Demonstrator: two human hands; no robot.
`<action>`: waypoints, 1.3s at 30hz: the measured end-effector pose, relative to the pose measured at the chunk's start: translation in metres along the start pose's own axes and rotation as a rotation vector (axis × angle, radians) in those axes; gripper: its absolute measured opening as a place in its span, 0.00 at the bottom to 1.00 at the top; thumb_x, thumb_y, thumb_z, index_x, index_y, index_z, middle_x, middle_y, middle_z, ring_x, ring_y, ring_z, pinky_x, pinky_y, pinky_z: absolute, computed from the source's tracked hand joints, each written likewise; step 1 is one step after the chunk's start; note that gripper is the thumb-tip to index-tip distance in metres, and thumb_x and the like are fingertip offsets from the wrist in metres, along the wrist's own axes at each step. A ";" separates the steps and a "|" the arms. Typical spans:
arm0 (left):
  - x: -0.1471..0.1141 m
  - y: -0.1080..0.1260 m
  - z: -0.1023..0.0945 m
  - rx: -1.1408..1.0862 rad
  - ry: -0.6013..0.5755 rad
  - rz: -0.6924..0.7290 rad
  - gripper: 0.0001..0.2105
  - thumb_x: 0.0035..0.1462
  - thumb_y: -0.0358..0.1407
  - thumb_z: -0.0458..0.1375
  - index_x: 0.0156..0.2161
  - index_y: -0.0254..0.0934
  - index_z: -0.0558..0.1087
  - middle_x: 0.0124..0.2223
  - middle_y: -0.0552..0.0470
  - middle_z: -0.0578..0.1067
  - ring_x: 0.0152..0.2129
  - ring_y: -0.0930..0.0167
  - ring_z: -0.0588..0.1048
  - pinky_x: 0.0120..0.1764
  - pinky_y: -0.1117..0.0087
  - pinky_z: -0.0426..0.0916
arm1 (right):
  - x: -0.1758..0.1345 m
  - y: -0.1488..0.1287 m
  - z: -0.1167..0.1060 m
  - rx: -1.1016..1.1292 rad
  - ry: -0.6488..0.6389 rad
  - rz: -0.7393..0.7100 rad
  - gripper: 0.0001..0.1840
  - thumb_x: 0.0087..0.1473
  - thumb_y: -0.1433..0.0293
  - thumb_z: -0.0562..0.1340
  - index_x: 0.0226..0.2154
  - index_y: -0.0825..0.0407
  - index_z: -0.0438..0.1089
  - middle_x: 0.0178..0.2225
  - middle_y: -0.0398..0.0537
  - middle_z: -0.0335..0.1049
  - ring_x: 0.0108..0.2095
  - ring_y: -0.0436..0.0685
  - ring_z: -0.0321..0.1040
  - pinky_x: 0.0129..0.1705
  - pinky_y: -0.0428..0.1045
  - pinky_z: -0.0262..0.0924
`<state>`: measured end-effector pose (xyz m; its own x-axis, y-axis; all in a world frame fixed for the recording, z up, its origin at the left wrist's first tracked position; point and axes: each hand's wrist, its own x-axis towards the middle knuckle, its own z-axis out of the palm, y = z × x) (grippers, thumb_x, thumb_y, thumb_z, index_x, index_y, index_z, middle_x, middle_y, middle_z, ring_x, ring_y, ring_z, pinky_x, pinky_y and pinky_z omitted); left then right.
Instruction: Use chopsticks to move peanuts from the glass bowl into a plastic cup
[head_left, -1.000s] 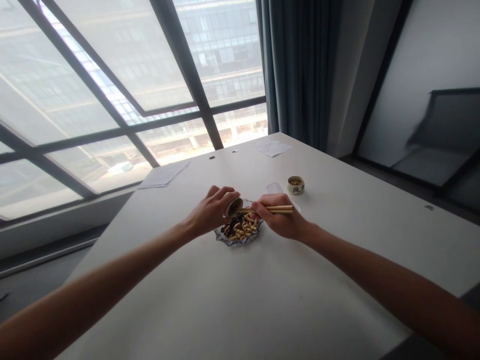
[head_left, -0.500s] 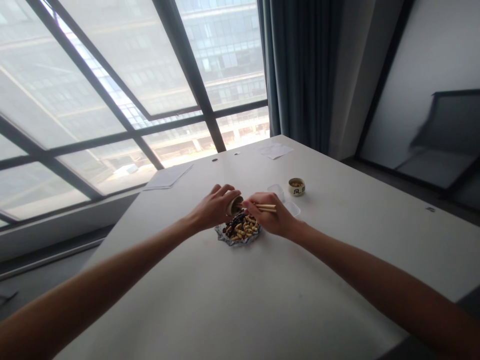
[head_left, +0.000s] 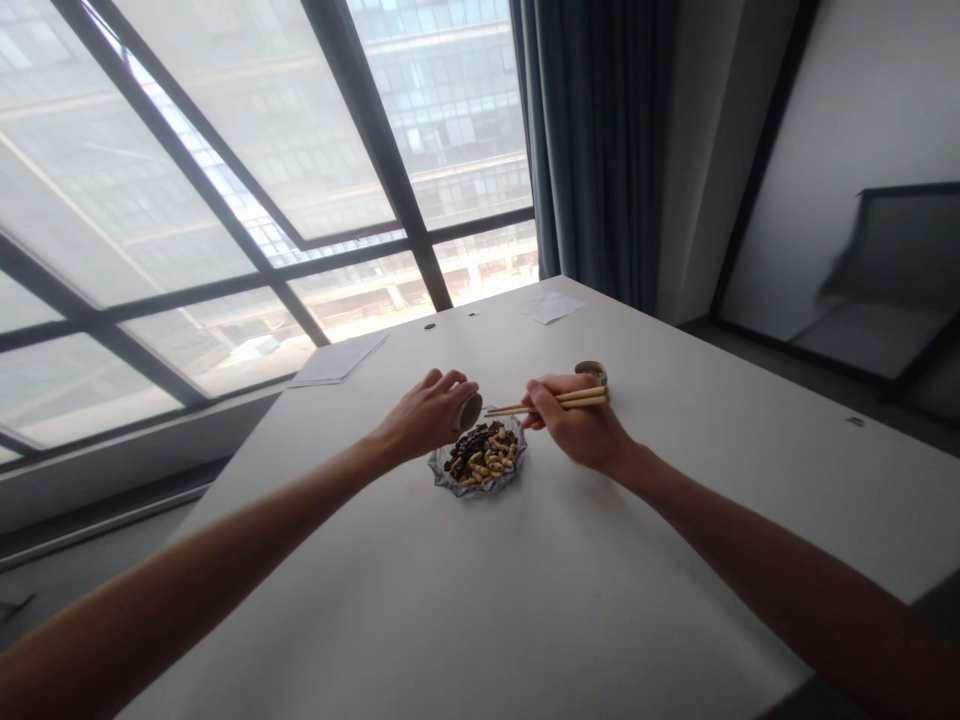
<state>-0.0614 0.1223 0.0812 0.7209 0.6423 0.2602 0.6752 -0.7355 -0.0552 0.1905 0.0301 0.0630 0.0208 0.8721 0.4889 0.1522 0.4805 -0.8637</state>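
My left hand (head_left: 426,414) is closed around a small cup (head_left: 469,412), tilted with its mouth toward the right. Just below it stands a clear glass dish (head_left: 471,489) with a wavy rim. Inside lie peanuts in the shell (head_left: 491,458) at the front and right, with dark pieces (head_left: 469,445), too small to name, behind and to the left. A pair of chopsticks (head_left: 574,398) is gripped in my right hand (head_left: 574,425), their tips pointing left near the cup's mouth. Behind that hand sits a second small cup (head_left: 591,368), partly hidden, with something in it.
The white table (head_left: 450,590) carries sheets of paper (head_left: 337,360) at the left edge and a crumpled paper (head_left: 551,306) at the far end. Beyond it are large windows (head_left: 315,130) and a dark blue curtain (head_left: 600,150).
My right hand has drawn back to the right with the chopsticks, away from the cup's mouth, and now covers the clear plastic pieces and part of the second cup. My left hand has hardly moved.
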 end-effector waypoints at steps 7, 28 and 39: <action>0.075 0.027 0.016 -0.208 0.076 -0.157 0.31 0.54 0.45 0.71 0.60 0.39 0.68 0.56 0.42 0.70 0.48 0.59 0.74 0.50 0.58 0.75 | 0.018 0.024 -0.092 0.250 0.610 -0.030 0.21 0.58 0.55 0.68 0.27 0.57 0.77 0.22 0.49 0.77 0.22 0.57 0.79 0.24 0.46 0.75; 0.193 0.137 0.107 -0.161 -0.367 0.030 0.15 0.69 0.44 0.62 0.52 0.35 0.74 0.54 0.44 0.74 0.50 0.60 0.75 0.54 0.52 0.72 | 0.006 0.079 -0.153 0.307 0.942 -0.066 0.18 0.58 0.58 0.64 0.28 0.57 0.75 0.21 0.47 0.76 0.19 0.54 0.76 0.21 0.45 0.71; 0.241 0.068 0.104 -0.309 -0.437 0.072 0.20 0.69 0.41 0.62 0.61 0.36 0.70 0.61 0.41 0.70 0.54 0.57 0.73 0.55 0.49 0.72 | 0.004 0.083 -0.151 0.286 0.927 -0.070 0.19 0.57 0.57 0.64 0.28 0.57 0.74 0.21 0.48 0.76 0.18 0.54 0.75 0.20 0.45 0.69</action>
<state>0.1743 0.2493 0.0393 0.8058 0.5693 -0.1630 0.5920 -0.7678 0.2448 0.3520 0.0599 0.0119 0.8096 0.4805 0.3373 -0.0602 0.6395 -0.7664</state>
